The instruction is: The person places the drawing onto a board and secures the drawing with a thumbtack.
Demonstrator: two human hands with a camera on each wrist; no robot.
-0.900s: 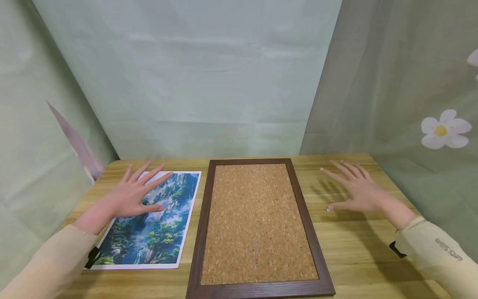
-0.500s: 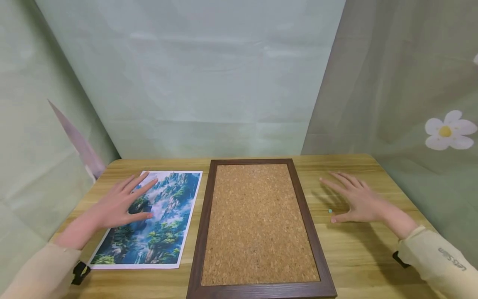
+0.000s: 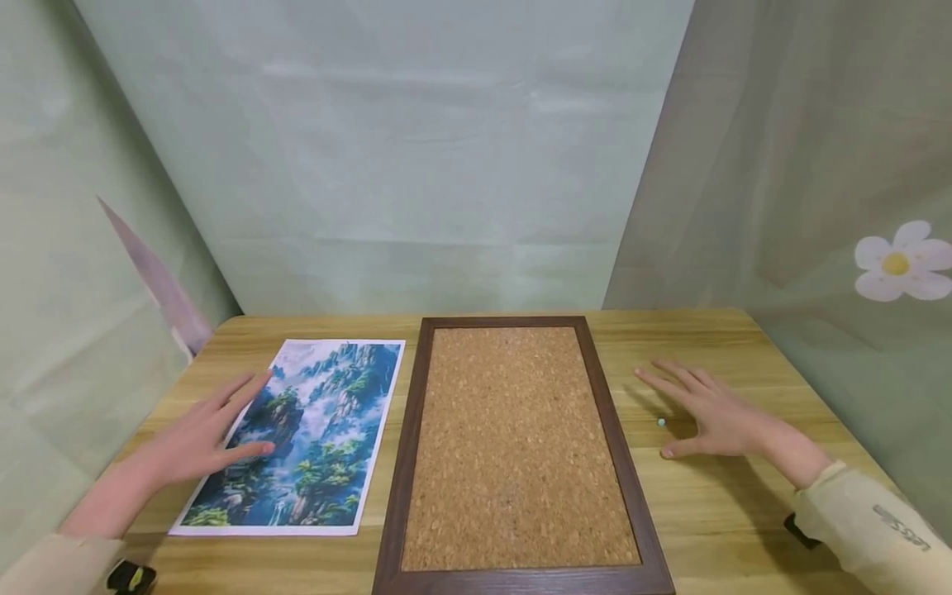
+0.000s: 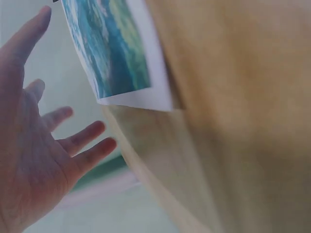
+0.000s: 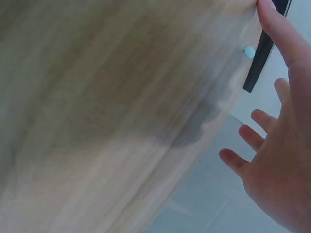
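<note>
A landscape print (image 3: 308, 430) with blue and green mountains lies flat on the wooden table (image 3: 744, 512), left of a cork board (image 3: 513, 450) in a dark brown frame. My left hand (image 3: 195, 434) hovers with fingers spread over the print's left edge, holding nothing. My right hand (image 3: 710, 413) is spread flat above the table, right of the board. A small teal pushpin (image 3: 660, 422) sits on the table just by its thumb. The left wrist view shows the spread left hand (image 4: 34, 145) and a corner of the print (image 4: 116, 53). The right wrist view shows the pushpin (image 5: 249, 51) near the right hand (image 5: 277, 141).
Pale green cloth hangs behind and on both sides of the table. A white flower (image 3: 896, 263) is printed on the right cloth. The table's far edge meets the backdrop.
Both hands have drawn back toward me. The left hand slid off the middle of the print to its left edge. The right hand moved nearer, leaving the pushpin uncovered.
</note>
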